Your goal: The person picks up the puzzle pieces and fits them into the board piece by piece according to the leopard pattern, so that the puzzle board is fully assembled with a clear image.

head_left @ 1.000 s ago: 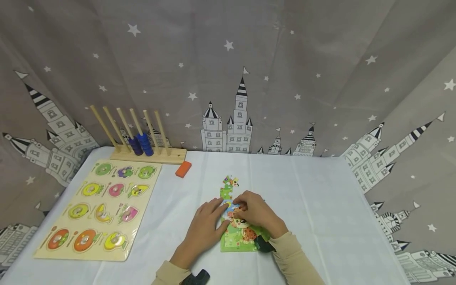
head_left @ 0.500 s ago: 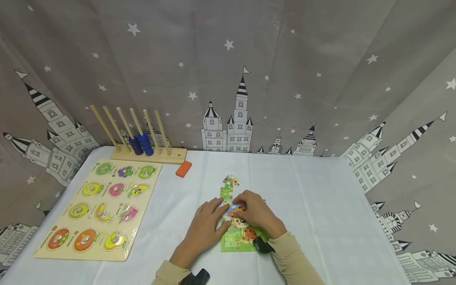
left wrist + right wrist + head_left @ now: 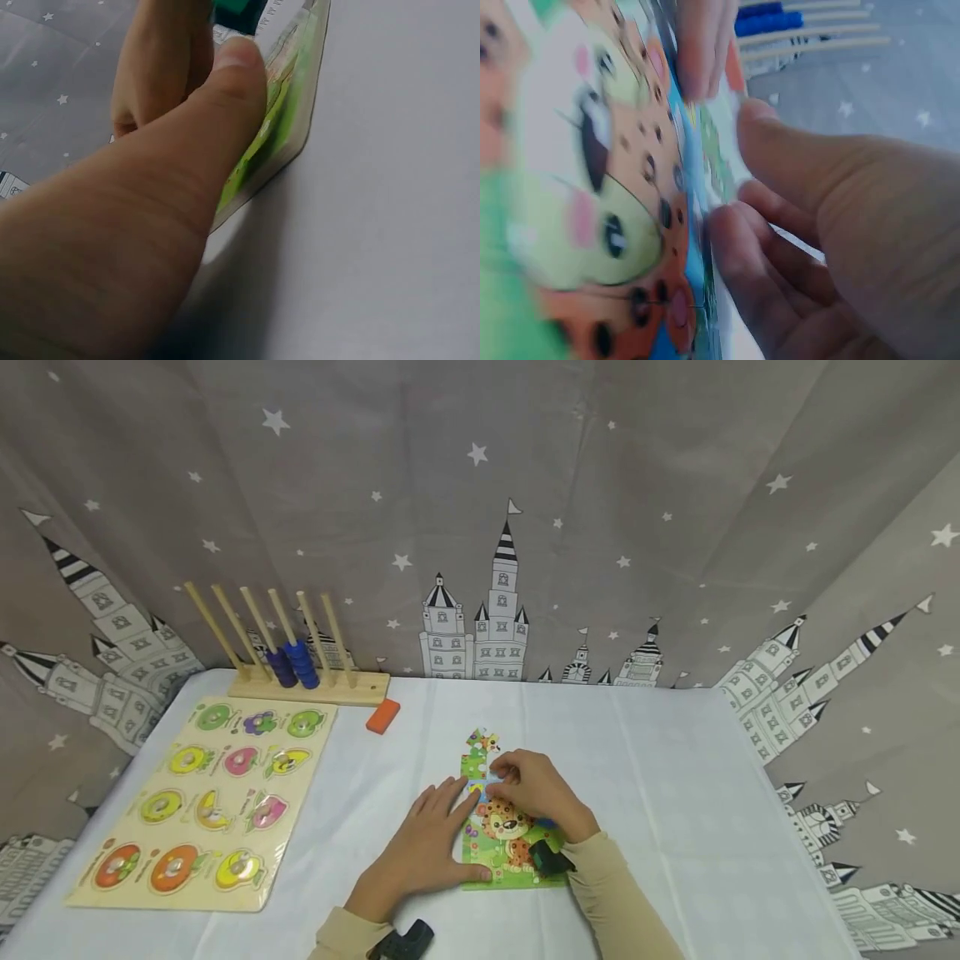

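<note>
A jigsaw puzzle (image 3: 504, 822) showing a spotted leopard cub lies on the white table, with the face large in the right wrist view. My left hand (image 3: 423, 839) lies along its left side with the fingers extended; the thumb (image 3: 238, 67) rests on the lower left corner. Over the puzzle's upper edge is my right hand (image 3: 538, 789). In the right wrist view its thumb and fingers (image 3: 739, 251) stand apart, loosely bent, with nothing visible between them. Beyond the puzzle lie a green puzzle piece (image 3: 472, 766) and a piece with a small animal face (image 3: 483, 742).
To the left lies a wooden fruit peg board (image 3: 281, 810). Behind it stands a wooden peg rack (image 3: 337, 687) with blue rings (image 3: 302, 664) on two pegs. An orange block (image 3: 383, 717) sits beside the rack. A grey castle-print curtain (image 3: 615, 485) hangs behind the table.
My left thumb has slid down from the puzzle's middle to its lower left corner. My right hand has shifted slightly away from me, uncovering more of the leopard's face.
</note>
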### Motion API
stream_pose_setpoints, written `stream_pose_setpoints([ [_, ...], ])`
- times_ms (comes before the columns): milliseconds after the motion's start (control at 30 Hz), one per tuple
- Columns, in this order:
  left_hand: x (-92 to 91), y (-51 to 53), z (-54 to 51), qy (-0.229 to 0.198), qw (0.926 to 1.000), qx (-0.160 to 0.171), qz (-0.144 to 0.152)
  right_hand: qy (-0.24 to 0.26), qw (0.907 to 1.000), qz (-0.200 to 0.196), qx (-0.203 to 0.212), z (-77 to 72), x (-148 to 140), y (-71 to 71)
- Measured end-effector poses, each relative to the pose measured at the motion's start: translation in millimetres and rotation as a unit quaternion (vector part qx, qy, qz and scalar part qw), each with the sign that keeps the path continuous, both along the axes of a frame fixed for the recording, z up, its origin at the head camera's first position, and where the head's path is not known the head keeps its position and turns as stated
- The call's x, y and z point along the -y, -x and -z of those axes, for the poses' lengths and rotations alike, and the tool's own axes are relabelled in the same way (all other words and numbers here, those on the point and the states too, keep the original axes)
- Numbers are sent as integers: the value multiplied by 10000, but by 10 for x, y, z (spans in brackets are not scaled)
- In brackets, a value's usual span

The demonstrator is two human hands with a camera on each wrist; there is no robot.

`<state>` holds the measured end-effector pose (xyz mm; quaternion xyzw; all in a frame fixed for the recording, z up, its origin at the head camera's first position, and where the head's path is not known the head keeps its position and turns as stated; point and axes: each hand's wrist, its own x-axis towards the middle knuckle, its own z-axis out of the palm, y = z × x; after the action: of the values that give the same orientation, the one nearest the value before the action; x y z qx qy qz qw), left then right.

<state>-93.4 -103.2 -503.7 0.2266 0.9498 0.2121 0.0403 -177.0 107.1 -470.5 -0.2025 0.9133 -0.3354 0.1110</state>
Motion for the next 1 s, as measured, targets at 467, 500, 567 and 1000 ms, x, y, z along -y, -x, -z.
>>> stream_pose_setpoints([
  [467, 8, 1, -8, 380, 9990, 115, 229, -373, 9927, 1122, -221, 69, 242, 451],
  [500, 8, 2, -12, 371, 9990, 121, 212, -357, 9925, 1153, -183, 62, 259, 461],
  [567, 4, 2, -24, 323, 9992, 139, 186, -352, 9923, 1180, -151, 42, 280, 476],
  [1000, -4, 0, -32, 193, 9992, 317, 176, 615, 9784, 1943, 337, 113, 214, 455],
])
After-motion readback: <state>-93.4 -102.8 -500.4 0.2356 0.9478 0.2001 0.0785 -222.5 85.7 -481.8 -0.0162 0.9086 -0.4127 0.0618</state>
